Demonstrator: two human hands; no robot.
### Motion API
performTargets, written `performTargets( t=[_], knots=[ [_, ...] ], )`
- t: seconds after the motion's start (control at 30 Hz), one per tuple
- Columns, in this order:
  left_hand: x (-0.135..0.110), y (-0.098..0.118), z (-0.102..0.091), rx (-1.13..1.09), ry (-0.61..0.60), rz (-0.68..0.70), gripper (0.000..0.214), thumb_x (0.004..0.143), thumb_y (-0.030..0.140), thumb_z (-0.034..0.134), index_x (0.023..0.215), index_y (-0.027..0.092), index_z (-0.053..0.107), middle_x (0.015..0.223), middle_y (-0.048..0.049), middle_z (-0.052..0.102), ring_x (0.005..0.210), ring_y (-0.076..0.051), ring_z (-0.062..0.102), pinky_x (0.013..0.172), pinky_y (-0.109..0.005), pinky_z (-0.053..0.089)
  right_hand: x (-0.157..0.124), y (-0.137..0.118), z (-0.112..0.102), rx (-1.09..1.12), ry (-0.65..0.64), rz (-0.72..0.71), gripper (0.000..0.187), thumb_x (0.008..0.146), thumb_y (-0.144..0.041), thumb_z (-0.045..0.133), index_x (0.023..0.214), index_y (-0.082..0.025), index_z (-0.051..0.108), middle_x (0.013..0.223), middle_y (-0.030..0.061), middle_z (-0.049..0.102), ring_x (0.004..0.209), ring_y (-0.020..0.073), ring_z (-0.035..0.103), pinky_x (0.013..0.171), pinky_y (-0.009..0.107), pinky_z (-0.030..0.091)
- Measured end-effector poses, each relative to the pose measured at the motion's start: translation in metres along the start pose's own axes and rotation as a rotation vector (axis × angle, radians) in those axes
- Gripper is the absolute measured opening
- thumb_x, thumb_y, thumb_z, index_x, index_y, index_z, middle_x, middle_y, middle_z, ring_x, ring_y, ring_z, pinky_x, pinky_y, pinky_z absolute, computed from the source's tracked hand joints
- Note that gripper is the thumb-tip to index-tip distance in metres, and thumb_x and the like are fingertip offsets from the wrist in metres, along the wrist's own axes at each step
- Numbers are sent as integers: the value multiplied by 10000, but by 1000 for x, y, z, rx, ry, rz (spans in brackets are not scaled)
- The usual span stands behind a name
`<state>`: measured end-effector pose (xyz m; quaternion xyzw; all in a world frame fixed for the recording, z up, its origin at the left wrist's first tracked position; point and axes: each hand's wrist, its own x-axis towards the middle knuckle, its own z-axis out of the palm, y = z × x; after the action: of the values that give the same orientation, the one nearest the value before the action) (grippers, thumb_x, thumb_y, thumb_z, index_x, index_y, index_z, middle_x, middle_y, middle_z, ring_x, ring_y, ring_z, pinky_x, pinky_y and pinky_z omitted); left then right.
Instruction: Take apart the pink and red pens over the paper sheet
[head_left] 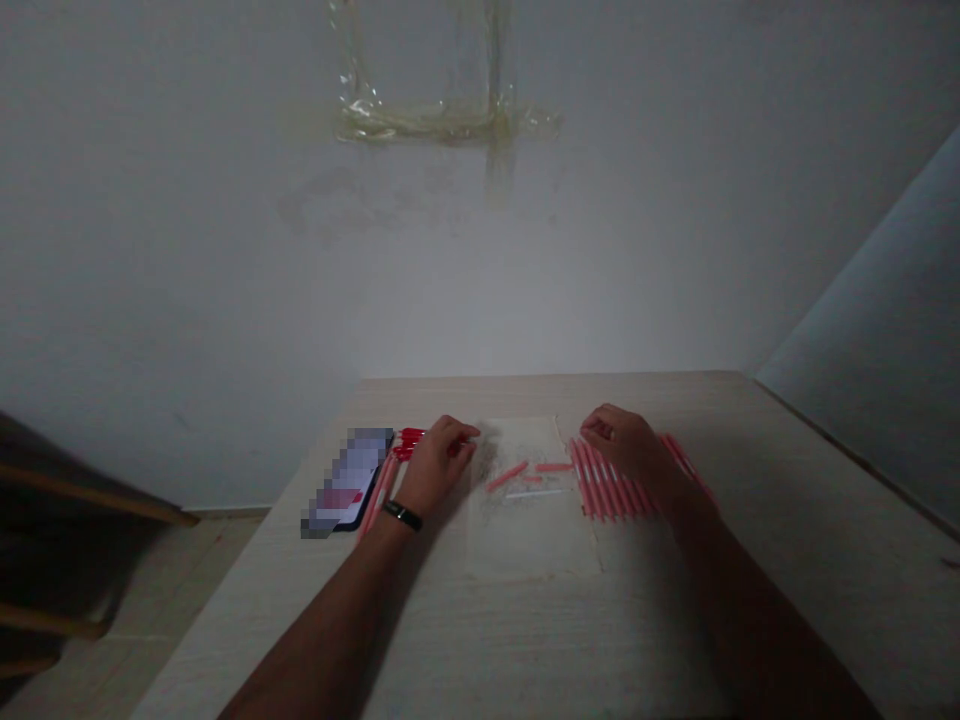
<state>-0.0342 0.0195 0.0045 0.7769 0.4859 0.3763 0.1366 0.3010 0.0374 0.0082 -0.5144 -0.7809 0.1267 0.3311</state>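
My left hand (pixel 441 460) hovers at the left edge of a smudged white sheet (pixel 532 545), thumb and forefinger apart, with nothing visible between them. My right hand (pixel 626 440) is over the far end of a row of pink pens (pixel 611 490), its fingers curled together; whatever they may hold is too small to make out. On the sheet between my hands lie a pink tube (pixel 508 476), another pink piece (pixel 553 467) and a thin whitish stick (pixel 534 493). Glossy red pieces (pixel 409 437) lie just beyond my left hand, partly hidden by it.
A phone (pixel 352 480) with a lit, blurred screen lies on the left of the pale wooden table (pixel 480 640). Pink sticks (pixel 380 497) lie beside it. The table's back edge meets a grey wall (pixel 480 280) bearing strips of tape (pixel 435 125). Dark wooden furniture (pixel 82 500) stands at lower left.
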Motion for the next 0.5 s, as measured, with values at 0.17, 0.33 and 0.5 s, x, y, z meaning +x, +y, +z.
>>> performTargets(
  t=[0.17,0.33,0.5],
  knots=[
    [4,-13,-9,14,100,-58,93,871,158,559,925,189,627,926,-31,641,756,-144,608,671,-268,478,0,16,-12,-46,45,54,169,864,-284,559,761,-180,642,706,18,646,627,145,547,618,260,376],
    [4,-14,-6,5,137,-64,101,815,89,525,808,188,541,826,-4,613,721,-135,575,649,-253,445,-1,12,-10,-58,13,84,203,871,-317,538,760,-181,641,648,6,619,588,139,527,576,247,337],
    [5,-12,-7,-16,125,-61,97,859,124,499,790,190,510,805,-7,605,710,-136,568,647,-256,436,0,11,-7,-106,16,64,254,870,-358,543,687,-186,583,614,-5,560,574,131,479,561,245,296]
  ],
)
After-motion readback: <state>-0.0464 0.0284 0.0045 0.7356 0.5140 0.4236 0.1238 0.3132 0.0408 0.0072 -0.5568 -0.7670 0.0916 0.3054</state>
